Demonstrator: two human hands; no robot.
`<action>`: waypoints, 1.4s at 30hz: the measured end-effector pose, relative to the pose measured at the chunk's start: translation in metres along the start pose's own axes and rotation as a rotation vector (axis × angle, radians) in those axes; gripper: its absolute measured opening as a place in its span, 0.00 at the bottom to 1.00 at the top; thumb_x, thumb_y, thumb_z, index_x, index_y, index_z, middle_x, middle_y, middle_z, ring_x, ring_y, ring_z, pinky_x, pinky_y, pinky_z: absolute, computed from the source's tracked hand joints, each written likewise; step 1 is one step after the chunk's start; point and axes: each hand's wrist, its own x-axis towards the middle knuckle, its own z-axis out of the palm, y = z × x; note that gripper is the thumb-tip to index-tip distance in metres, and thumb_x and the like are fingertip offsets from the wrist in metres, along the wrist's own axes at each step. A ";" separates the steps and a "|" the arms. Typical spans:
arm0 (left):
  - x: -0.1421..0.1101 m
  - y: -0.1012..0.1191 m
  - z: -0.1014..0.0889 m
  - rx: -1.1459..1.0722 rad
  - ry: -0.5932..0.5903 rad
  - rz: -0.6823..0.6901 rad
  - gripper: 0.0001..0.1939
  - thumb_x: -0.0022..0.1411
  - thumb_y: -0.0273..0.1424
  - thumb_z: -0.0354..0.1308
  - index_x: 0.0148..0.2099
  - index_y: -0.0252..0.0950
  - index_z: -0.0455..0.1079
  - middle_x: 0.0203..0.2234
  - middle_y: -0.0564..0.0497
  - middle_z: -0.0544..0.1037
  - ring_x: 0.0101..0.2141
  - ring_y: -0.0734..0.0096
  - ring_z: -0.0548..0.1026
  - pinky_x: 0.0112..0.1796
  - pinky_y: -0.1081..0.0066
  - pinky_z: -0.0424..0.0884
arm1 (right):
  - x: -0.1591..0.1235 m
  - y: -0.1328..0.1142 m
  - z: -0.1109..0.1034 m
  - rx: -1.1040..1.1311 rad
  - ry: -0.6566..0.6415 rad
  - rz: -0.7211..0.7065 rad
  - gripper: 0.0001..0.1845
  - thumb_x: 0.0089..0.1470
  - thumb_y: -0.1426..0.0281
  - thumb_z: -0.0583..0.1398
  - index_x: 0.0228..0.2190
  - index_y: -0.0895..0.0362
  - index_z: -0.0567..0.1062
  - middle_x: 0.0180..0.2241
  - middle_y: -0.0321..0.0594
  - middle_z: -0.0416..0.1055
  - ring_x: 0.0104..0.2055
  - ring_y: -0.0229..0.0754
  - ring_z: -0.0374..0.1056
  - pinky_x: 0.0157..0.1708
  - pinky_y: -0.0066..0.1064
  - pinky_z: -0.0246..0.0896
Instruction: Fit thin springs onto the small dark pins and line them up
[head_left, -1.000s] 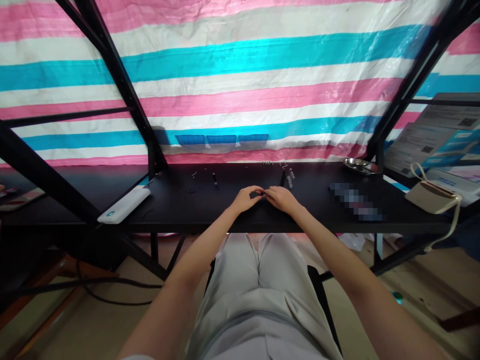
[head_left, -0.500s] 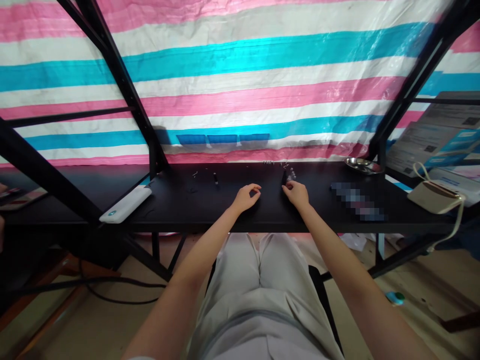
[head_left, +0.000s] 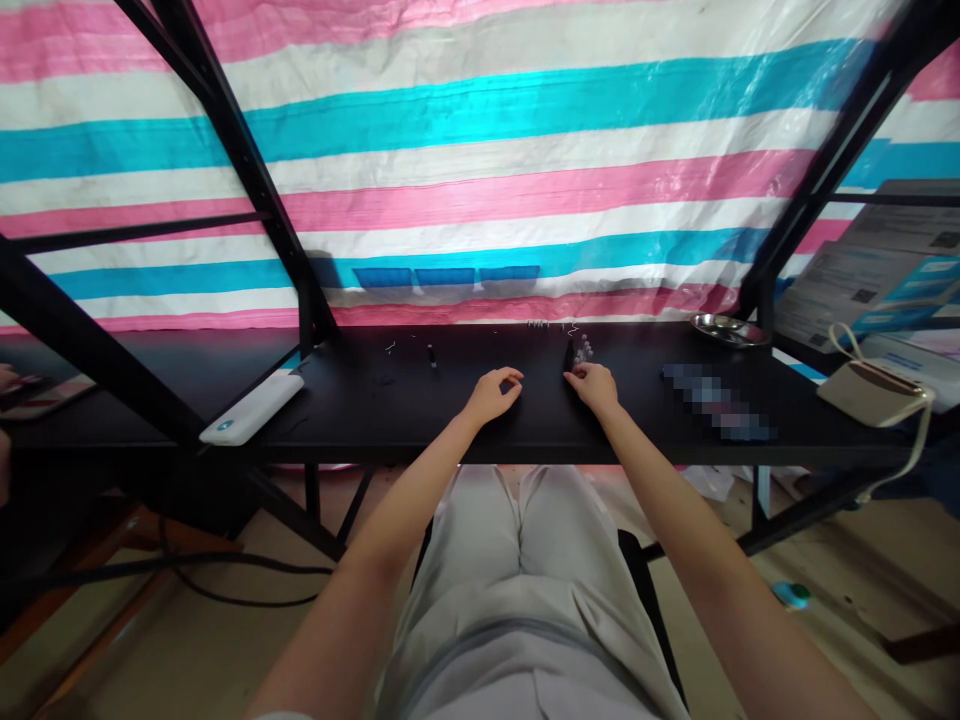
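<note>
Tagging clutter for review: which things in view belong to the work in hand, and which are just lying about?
Likely in use, nearest the right hand: dark slim piece, pale small parts.
Likely just lying about: white oblong item, metal dish, beige bag.

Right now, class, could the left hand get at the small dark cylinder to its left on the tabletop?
Probably yes: nothing visible stands between the left hand and the small dark cylinder, a little farther back on the tabletop. The right hand is off to the other side, out of the way.
</note>
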 end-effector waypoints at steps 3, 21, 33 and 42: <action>0.000 -0.001 0.000 -0.004 -0.001 0.010 0.10 0.55 0.29 0.55 0.41 0.37 0.71 0.31 0.52 0.77 0.36 0.70 0.73 0.40 0.70 0.67 | 0.000 0.002 0.001 -0.003 -0.012 0.008 0.11 0.48 0.63 0.60 0.31 0.55 0.78 0.33 0.41 0.76 0.36 0.42 0.70 0.32 0.29 0.59; 0.000 0.000 0.000 -0.003 -0.004 0.016 0.10 0.55 0.29 0.55 0.40 0.36 0.71 0.31 0.52 0.77 0.35 0.70 0.73 0.39 0.70 0.67 | 0.001 0.014 -0.010 -0.173 0.038 0.112 0.15 0.48 0.58 0.60 0.33 0.54 0.79 0.32 0.44 0.75 0.37 0.46 0.70 0.35 0.34 0.60; 0.000 0.001 0.000 0.009 -0.005 -0.005 0.09 0.55 0.29 0.55 0.40 0.37 0.71 0.30 0.52 0.77 0.35 0.70 0.73 0.40 0.69 0.67 | -0.002 0.018 -0.010 -0.082 0.066 0.118 0.19 0.48 0.58 0.57 0.37 0.56 0.76 0.34 0.45 0.74 0.39 0.48 0.69 0.38 0.35 0.59; 0.005 0.005 -0.012 0.287 0.003 0.104 0.16 0.56 0.25 0.50 0.48 0.36 0.67 0.37 0.47 0.76 0.40 0.64 0.70 0.44 0.64 0.64 | -0.009 0.008 -0.019 0.058 0.296 0.078 0.16 0.47 0.65 0.53 0.36 0.58 0.73 0.31 0.43 0.71 0.33 0.44 0.65 0.34 0.32 0.56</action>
